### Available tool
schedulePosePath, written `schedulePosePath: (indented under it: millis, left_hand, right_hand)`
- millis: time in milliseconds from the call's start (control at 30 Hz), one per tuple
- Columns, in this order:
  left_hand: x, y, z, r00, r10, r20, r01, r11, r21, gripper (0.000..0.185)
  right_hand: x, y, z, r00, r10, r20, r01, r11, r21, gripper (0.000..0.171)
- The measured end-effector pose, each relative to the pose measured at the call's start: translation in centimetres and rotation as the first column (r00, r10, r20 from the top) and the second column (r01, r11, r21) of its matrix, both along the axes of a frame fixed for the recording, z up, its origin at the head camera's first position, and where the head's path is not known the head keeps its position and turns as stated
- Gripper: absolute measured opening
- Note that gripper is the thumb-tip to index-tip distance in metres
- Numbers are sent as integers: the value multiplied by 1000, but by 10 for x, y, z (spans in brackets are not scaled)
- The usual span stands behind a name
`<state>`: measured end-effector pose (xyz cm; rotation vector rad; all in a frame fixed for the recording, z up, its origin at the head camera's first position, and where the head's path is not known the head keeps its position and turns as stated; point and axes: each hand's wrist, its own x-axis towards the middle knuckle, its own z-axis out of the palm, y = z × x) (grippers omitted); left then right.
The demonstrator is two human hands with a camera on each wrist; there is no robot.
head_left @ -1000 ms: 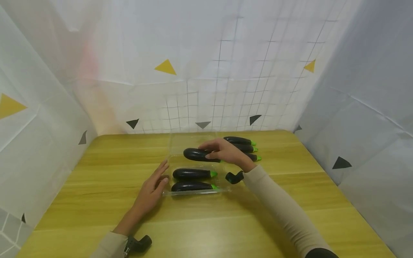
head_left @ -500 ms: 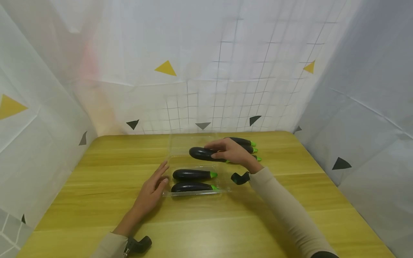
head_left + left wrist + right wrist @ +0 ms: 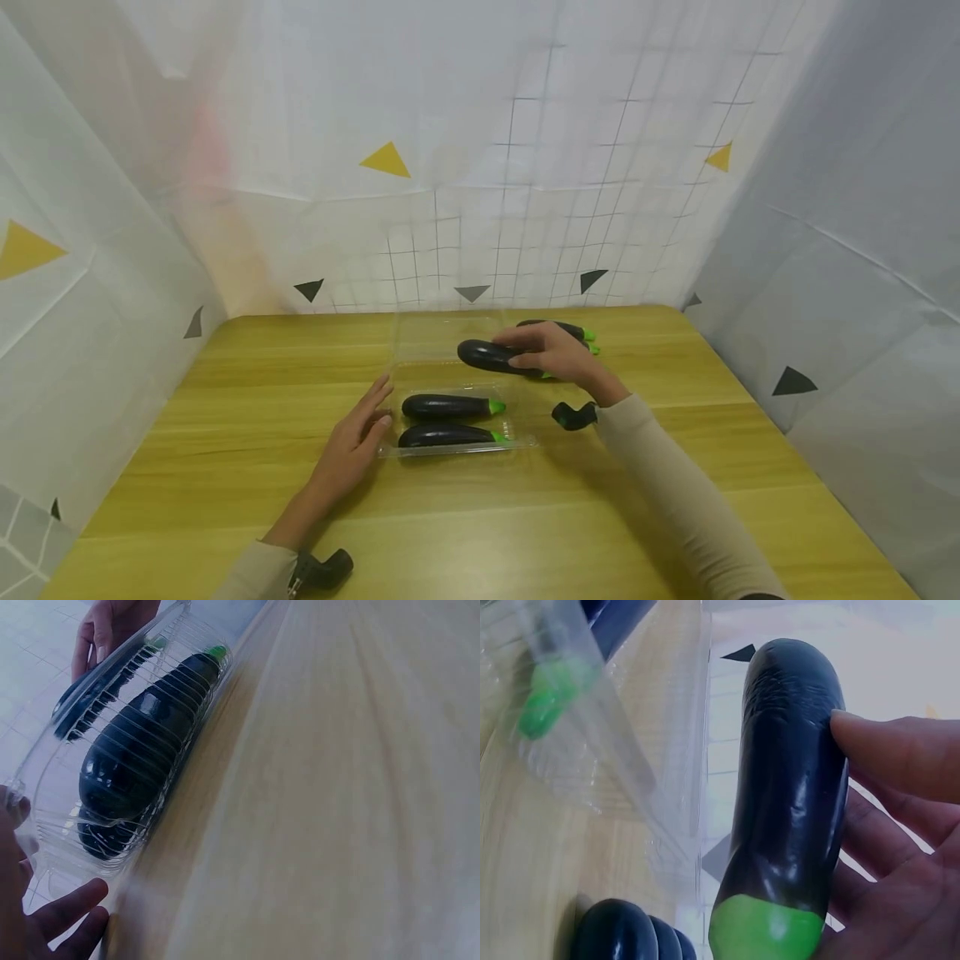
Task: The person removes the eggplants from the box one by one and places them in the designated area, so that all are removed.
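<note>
My right hand (image 3: 551, 350) pinches a dark purple eggplant (image 3: 486, 356) above the back right of a clear plastic clamshell box (image 3: 517, 417). In the right wrist view, thumb and fingers clasp this eggplant (image 3: 791, 780) near its middle, its green stem end (image 3: 769, 930) towards the camera. Two more eggplants lie side by side inside the box, a rear one (image 3: 446, 407) and a front one (image 3: 446, 434), stems to the right. My left hand (image 3: 352, 437) rests at the box's left side, fingers extended. Seen from the left wrist, its fingers (image 3: 71, 911) are beside the box's end.
Other eggplants (image 3: 558, 327) lie in a row on the wooden table (image 3: 637, 467), behind and right of the box, partly hidden by my right hand. The box's clear lid (image 3: 450, 333) lies open towards the back. White sheets (image 3: 300, 125) enclose the table at the back and sides.
My right hand has moved right with its eggplant, away from above the box towards the row of eggplants. The left hand and the two eggplants in the box have stayed put.
</note>
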<state>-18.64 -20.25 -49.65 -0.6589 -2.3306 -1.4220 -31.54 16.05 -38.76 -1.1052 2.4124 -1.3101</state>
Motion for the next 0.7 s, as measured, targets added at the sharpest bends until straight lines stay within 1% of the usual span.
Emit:
schedulePosePath:
  millis: [300, 467, 700]
  left_hand:
    - [0, -1, 1, 1000, 0, 3, 0, 1000, -15, 51]
    - [0, -1, 2, 1000, 6, -4, -6, 1000, -19, 51]
    - [0, -1, 2, 1000, 17, 3, -17, 999, -38, 51]
  right_hand:
    - [3, 15, -1, 999, -31, 40, 32, 999, -22, 40]
    - [3, 23, -1, 997, -48, 54, 49, 999, -14, 39]
    - [5, 36, 0, 995, -27, 93, 29, 999, -18, 38]
